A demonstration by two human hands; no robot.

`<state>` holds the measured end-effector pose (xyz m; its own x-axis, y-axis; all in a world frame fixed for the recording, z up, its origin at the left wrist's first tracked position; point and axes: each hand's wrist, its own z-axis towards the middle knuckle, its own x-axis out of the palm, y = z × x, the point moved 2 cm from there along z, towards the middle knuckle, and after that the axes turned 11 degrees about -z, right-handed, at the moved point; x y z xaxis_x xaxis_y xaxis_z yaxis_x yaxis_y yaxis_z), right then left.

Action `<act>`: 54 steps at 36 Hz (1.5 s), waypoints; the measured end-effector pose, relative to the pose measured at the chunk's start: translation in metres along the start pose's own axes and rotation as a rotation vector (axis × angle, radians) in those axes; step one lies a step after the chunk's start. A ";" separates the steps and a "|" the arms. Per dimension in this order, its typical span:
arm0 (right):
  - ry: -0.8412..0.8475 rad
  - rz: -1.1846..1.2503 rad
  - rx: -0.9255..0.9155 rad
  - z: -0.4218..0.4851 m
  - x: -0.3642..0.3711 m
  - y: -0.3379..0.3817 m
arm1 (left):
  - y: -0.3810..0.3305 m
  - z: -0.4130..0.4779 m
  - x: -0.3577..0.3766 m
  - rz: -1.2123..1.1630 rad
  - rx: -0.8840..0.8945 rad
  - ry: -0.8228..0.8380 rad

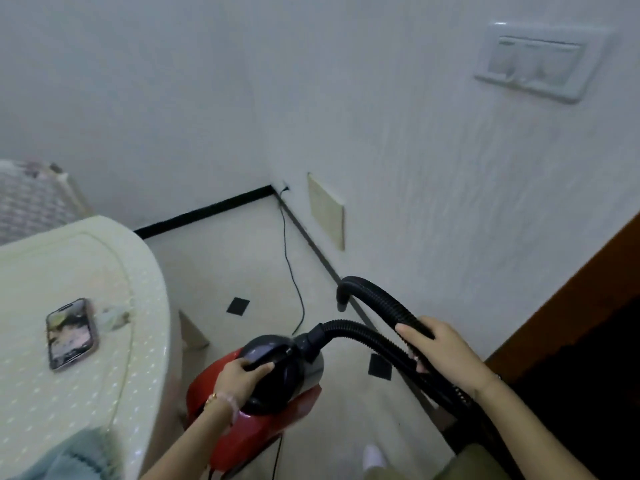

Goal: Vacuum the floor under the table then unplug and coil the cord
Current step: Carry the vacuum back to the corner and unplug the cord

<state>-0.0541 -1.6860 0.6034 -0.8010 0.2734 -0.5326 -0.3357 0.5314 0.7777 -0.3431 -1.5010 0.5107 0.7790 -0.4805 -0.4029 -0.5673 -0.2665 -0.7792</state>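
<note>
A red and black canister vacuum hangs low in the middle, lifted above the floor. My left hand grips the black handle on its top. Its black ribbed hose loops up and to the right, doubled into two strands. My right hand holds both strands together. A thin black cord trails across the floor to the corner of the walls. The cream plastic table stands at the left.
A phone and a crumpled wrapper lie on the table. A blue-green cloth covers its near edge. A switch plate sits high on the right wall. A dark wooden door is at the right, a woven chair far left.
</note>
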 end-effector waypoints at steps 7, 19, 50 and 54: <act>0.165 -0.094 -0.136 0.131 -0.017 0.056 | -0.030 0.064 -0.009 -0.051 -0.092 -0.156; 0.337 -0.075 -0.238 0.335 0.017 0.131 | -0.069 0.185 -0.033 -0.226 -0.283 -0.306; 0.489 -0.118 -0.175 0.885 0.185 0.434 | -0.213 0.682 -0.289 -0.212 -0.449 -0.420; 0.512 -0.140 -0.165 0.951 0.205 0.479 | -0.246 0.747 -0.326 -0.174 -0.420 -0.389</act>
<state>0.0923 -0.6126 0.5491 -0.8679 -0.2373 -0.4364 -0.4966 0.3905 0.7752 -0.2576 -0.6544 0.4748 0.8655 -0.0800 -0.4944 -0.4178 -0.6596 -0.6247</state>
